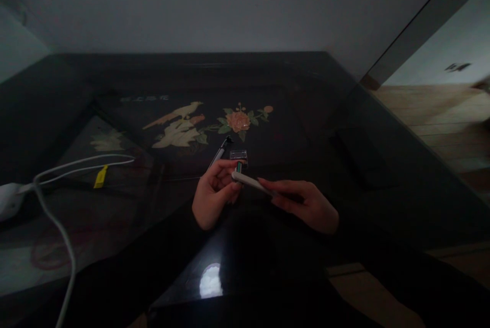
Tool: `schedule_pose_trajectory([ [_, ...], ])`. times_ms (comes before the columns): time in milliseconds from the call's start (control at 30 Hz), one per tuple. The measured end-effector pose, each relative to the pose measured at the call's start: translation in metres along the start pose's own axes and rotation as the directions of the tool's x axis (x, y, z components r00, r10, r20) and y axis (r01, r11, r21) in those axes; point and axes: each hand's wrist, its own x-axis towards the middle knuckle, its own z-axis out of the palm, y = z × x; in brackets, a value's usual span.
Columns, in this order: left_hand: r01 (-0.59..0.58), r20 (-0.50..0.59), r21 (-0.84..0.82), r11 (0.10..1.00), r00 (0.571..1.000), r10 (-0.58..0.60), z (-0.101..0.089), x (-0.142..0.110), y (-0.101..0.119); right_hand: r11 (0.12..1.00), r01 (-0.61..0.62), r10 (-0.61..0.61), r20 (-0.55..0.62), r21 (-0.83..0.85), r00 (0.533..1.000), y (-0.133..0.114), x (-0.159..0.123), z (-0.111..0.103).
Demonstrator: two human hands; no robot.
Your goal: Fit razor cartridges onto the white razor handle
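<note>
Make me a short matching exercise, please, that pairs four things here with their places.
1. Yellow tag
2. Clear box
3. Pale stick
4. Pink flower

A. Just beyond the left hand
B. In the bird-and-blossom picture
C. At the white cable
D. In the right hand's fingers

Pairs: 1-C, 2-A, 3-D, 4-B

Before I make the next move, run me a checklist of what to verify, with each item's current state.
1. Right hand grips the pale stick: ok.
2. Left hand holds the small green piece: ok.
3. Green piece seated in the stick: cannot tell, too small and dim.
4. White cable clear of both hands: ok.
5. Clear case well away from the fingers: not ok, just beyond the left fingertips.
6. Lighting bright enough for fine work: not ok, dim.
</note>
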Motion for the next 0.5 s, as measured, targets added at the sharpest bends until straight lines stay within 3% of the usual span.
schedule_pose_trajectory([
  [500,0.056,-0.020,0.072,0.996,0.998,-0.055,-0.0035,0.0020,-0.0020,0.995,-0.026,0.019,-0.083,-0.094,0.996,0.0038,0.0043,-0.0032],
])
